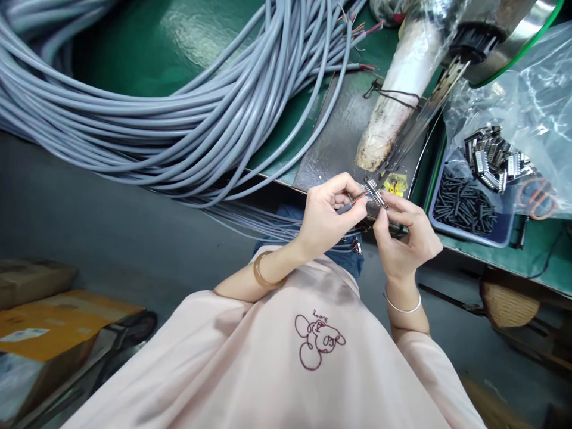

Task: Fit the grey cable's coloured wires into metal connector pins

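My left hand [325,210] pinches the stripped end of a grey cable [344,208], whose thin coloured wires stick out past the fingertips. Those wires meet a small multi-pin metal connector [375,193], and I cannot tell whether they are attached. From the other side, my right hand [409,231] closes thumb and fingers on the connector's edge. Just beyond it, a white wrapped tube [393,107] and a slim dark metal tool [413,131] slope down towards the connector.
A big bundle of grey cables [241,131] covers the bench's left. On the right stand a blue tray [473,237] of short black tubes [465,202] and a clear bag with metal connectors [496,161]. Cables with finished-looking connectors [356,245] hang over my lap.
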`<control>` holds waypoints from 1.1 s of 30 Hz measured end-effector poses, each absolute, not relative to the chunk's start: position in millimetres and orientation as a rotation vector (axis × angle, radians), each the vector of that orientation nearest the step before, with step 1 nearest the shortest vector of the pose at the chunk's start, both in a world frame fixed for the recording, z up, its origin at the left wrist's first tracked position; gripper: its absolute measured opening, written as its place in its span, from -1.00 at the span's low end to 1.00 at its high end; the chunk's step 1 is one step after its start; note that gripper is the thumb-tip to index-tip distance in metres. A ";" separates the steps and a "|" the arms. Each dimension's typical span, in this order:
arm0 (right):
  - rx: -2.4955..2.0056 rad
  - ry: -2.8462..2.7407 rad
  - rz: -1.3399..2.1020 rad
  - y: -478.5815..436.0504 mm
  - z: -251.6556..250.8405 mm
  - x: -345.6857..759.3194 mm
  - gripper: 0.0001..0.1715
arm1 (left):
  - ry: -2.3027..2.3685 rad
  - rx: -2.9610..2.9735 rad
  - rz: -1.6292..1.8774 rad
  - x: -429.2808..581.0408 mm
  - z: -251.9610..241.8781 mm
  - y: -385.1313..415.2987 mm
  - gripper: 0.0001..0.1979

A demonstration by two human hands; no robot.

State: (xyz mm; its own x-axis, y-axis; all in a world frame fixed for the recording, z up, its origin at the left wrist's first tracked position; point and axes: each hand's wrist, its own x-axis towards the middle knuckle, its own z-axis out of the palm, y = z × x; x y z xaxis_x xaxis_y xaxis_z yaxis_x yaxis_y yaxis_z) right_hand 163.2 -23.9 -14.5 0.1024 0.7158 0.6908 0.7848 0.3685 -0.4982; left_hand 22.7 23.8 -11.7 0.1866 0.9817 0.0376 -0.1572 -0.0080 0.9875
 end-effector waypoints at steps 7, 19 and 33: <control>-1.361 -1.627 -0.083 -17.7 -7.9 164.1 -0.82 | 0.934 1.250 1.183 23.1 -10.0 27.7 -0.84; -1.332 -1.737 -0.191 -21.8 -5.4 165.9 -0.77 | 0.894 1.233 1.097 18.2 -4.8 32.1 -0.86; -1.397 -1.663 -0.208 -37.0 -3.6 168.7 -0.76 | 0.837 1.152 1.009 11.5 -10.4 15.6 -0.85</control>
